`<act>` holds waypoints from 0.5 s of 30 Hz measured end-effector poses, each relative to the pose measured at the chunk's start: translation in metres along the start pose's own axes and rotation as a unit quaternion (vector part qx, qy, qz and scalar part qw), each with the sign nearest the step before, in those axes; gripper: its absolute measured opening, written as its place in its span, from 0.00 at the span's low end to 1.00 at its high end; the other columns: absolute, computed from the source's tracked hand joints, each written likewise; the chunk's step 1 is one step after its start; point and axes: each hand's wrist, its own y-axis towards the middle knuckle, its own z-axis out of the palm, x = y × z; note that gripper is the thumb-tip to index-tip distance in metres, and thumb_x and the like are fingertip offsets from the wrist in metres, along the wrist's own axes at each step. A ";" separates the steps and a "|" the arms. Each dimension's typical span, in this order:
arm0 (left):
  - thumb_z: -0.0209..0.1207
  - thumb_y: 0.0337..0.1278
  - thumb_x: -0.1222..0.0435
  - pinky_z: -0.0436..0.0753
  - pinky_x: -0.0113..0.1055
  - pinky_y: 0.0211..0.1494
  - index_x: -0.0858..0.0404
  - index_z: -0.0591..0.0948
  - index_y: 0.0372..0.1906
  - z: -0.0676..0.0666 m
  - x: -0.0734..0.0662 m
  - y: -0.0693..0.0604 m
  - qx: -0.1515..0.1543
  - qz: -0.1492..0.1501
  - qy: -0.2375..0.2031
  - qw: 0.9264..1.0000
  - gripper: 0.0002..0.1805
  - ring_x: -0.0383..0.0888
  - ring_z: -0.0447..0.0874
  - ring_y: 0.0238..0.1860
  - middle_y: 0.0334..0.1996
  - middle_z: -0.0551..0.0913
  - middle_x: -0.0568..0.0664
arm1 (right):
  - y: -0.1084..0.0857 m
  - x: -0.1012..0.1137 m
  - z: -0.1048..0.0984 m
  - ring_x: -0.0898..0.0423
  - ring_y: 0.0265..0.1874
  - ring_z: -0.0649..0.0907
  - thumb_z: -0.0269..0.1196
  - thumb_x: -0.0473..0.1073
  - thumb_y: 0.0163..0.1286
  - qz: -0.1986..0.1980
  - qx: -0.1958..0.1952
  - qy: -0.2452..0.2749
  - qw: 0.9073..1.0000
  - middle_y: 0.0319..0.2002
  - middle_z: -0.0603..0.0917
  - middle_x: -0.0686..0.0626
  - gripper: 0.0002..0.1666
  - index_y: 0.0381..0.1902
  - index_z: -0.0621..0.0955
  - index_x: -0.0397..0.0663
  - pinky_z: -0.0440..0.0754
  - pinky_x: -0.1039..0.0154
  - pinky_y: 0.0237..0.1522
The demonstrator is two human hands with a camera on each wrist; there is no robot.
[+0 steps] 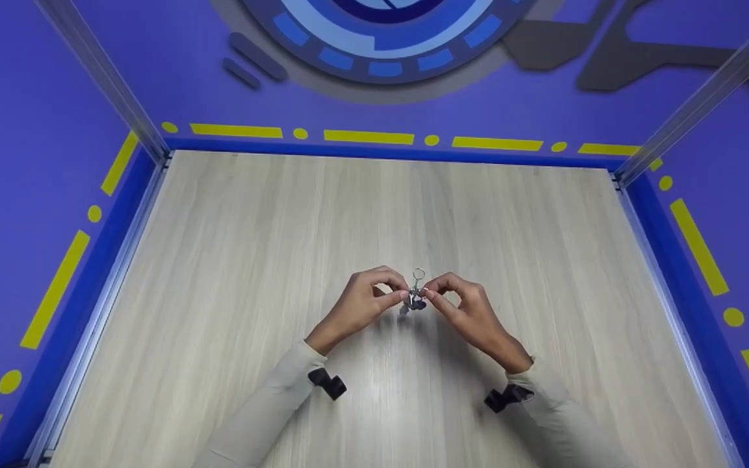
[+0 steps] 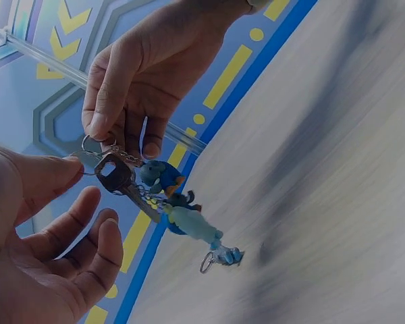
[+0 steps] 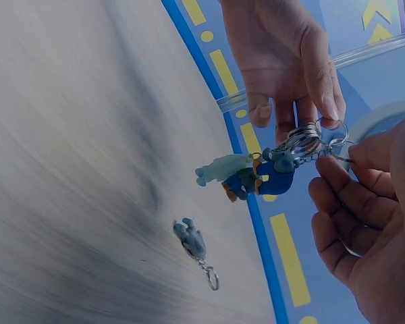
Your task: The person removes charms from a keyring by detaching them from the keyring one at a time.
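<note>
Between the two hands hangs a bunch of keychains with a key [image 2: 113,173] and metal rings [image 3: 304,140]. My left hand [image 1: 368,300] pinches a ring of the bunch between thumb and forefinger. My right hand [image 1: 472,312] pinches another ring or chain end close beside it; exactly which part is partly hidden by the fingertips. Small figures dangle below: a blue one with orange parts [image 3: 275,177] and a pale green one [image 2: 193,223]. A separate grey-blue figure keychain [image 3: 191,239] with its own ring lies on the table, apart from the hands.
A light wood-grain table [image 1: 270,221] lies under the hands. Blue panels with yellow marks [image 1: 368,137] and metal-edged posts [image 1: 706,91] enclose its back and sides. A black wrist camera [image 1: 328,383] sits on the left sleeve, another [image 1: 508,397] on the right.
</note>
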 end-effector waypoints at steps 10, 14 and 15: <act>0.71 0.71 0.70 0.86 0.45 0.46 0.59 0.90 0.39 0.001 -0.003 0.002 0.020 -0.016 0.044 0.999 0.03 0.40 0.85 0.46 0.41 0.89 0.42 | -0.001 -0.002 0.001 0.54 0.41 0.89 0.70 0.30 0.76 -0.058 0.005 -0.035 0.998 0.42 0.92 0.50 0.04 0.44 0.87 0.42 0.86 0.63 0.47; 0.71 0.69 0.71 0.85 0.38 0.44 0.60 0.91 0.40 0.002 -0.005 0.004 0.022 -0.013 0.061 0.998 0.03 0.39 0.85 0.44 0.41 0.89 0.45 | -0.002 -0.003 0.003 0.52 0.41 0.89 0.70 0.27 0.74 -0.089 0.006 -0.057 0.994 0.42 0.92 0.47 0.07 0.44 0.86 0.43 0.87 0.57 0.46; 0.71 0.69 0.71 0.84 0.36 0.44 0.60 0.91 0.41 0.002 -0.005 0.004 0.023 -0.011 0.065 0.998 0.03 0.39 0.84 0.44 0.41 0.90 0.46 | -0.002 -0.003 0.003 0.52 0.41 0.89 0.70 0.27 0.74 -0.094 0.006 -0.061 0.994 0.43 0.91 0.48 0.07 0.44 0.86 0.42 0.87 0.57 0.47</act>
